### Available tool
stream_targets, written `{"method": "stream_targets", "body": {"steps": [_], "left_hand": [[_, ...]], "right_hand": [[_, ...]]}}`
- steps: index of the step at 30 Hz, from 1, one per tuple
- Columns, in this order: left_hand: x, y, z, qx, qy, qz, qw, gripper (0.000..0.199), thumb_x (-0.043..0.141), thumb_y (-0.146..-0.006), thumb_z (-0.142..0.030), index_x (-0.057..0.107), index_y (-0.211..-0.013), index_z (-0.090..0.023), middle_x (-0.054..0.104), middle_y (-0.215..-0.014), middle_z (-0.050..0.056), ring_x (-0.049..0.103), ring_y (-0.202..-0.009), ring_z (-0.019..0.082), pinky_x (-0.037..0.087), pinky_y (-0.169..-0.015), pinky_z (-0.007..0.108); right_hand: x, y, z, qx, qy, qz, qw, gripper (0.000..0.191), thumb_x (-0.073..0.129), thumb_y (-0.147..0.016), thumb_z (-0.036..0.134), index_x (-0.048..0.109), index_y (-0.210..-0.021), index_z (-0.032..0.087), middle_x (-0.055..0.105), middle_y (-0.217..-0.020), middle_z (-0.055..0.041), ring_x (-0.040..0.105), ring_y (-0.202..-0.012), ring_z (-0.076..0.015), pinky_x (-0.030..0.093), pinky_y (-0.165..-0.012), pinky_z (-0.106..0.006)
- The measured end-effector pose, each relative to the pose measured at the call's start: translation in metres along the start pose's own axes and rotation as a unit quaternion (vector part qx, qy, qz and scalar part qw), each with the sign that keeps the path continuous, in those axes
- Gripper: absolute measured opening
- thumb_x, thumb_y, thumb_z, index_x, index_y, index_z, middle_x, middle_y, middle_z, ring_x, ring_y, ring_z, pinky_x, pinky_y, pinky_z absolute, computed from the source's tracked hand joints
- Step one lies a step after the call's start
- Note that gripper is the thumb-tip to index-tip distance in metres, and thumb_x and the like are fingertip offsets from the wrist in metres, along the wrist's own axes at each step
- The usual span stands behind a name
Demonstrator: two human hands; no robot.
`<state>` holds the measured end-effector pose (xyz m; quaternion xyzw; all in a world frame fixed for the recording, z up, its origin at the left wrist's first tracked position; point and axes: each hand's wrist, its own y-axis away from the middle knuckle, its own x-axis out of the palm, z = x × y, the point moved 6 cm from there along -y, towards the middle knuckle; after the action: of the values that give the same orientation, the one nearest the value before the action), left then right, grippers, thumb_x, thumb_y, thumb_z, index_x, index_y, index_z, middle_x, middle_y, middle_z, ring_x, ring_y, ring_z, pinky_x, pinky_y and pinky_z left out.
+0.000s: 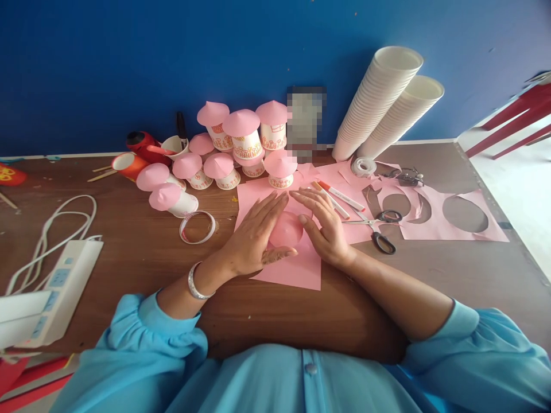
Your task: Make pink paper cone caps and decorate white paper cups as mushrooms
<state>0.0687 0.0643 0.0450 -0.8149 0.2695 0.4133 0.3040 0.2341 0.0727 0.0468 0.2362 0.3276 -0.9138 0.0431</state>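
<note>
Pink paper everywhere on this brown worktop (301, 324) tbh. The round, shallow-cone-looking pink piece (287, 229) is roughly mid-worktop L to R, on top of a flat pink sheet (305, 272), approx halfway btwn front & back edges. Left hand (258, 232) is open, fingers straight & close together, thumb stuck out along the piece's near side. Right hand (325, 226) is also open, fingers bent a bit, thumb tip right by the piece's rim. So it's cupped btwn the two, no real grip from either; can't tell how much skin is actually touching paper.

Silver bracelet (193, 282) on the L wrist, btw. Just beyond the R hand: a couple of markers (344, 197), then black-handled scissors (373, 222) lying splayed. Pink offcut w/ round holes (437, 221) runs out twd the worktop's right edge. Tape roll (365, 172) is a bit further back.

Along the back edge, L of centre, there's a bunch of white cups w/ pink cone tops (246, 143), several w/ red/orange drawings. Two tall stacks of white cups (379, 103) lean near the back R corner. White paper ring (212, 228) sits L of the L hand, & a power strip (71, 287) is nr the front L corner.
</note>
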Motion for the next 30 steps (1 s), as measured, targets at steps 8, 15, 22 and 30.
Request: {"method": "stream_targets", "body": {"steps": [8, 15, 22, 30], "left_hand": [[0.002, 0.001, 0.001, -0.021, -0.032, 0.001, 0.999, 0.083, 0.047, -0.102, -0.058, 0.011, -0.167, -0.020, 0.031, -0.170, 0.023, 0.025, -0.161, 0.035, 0.025, -0.129, 0.062], [0.002, 0.001, 0.000, -0.026, -0.034, -0.009, 0.999, 0.082, 0.051, -0.101, -0.058, 0.018, -0.165, -0.020, 0.037, -0.167, 0.022, 0.028, -0.160, 0.036, 0.027, -0.128, 0.063], [-0.036, -0.001, 0.014, -0.066, 0.035, 0.005, 0.997, 0.106, 0.058, -0.082, -0.082, 0.028, -0.164, -0.020, 0.038, -0.167, 0.019, 0.034, -0.157, 0.037, 0.032, -0.128, 0.057], [-0.044, 0.003, 0.039, -0.208, 0.186, 0.025, 0.960, 0.047, 0.054, -0.099, -0.062, 0.072, -0.113, -0.020, 0.079, -0.110, 0.009, 0.075, -0.102, 0.023, 0.060, -0.093, 0.038]], "right_hand": [[0.003, 0.005, 0.006, -0.031, 0.032, 0.023, 0.999, 0.046, 0.048, -0.105, 0.032, 0.054, -0.150, 0.029, 0.068, -0.144, -0.0087, 0.056, -0.141, -0.0320, 0.045, -0.118, -0.063], [0.005, 0.006, 0.008, -0.049, 0.042, 0.036, 0.997, 0.046, 0.049, -0.105, 0.030, 0.054, -0.150, 0.027, 0.068, -0.143, -0.0095, 0.056, -0.141, -0.0324, 0.047, -0.117, -0.062], [0.010, 0.008, 0.012, -0.078, 0.038, 0.075, 0.993, 0.056, 0.062, -0.100, 0.046, 0.053, -0.151, 0.025, 0.069, -0.142, -0.0117, 0.056, -0.141, -0.0348, 0.048, -0.114, -0.062], [0.017, 0.008, 0.014, -0.084, 0.030, 0.091, 0.992, 0.051, 0.067, -0.097, 0.047, 0.061, -0.143, 0.025, 0.073, -0.136, -0.0110, 0.058, -0.138, -0.0346, 0.048, -0.114, -0.061]]}}
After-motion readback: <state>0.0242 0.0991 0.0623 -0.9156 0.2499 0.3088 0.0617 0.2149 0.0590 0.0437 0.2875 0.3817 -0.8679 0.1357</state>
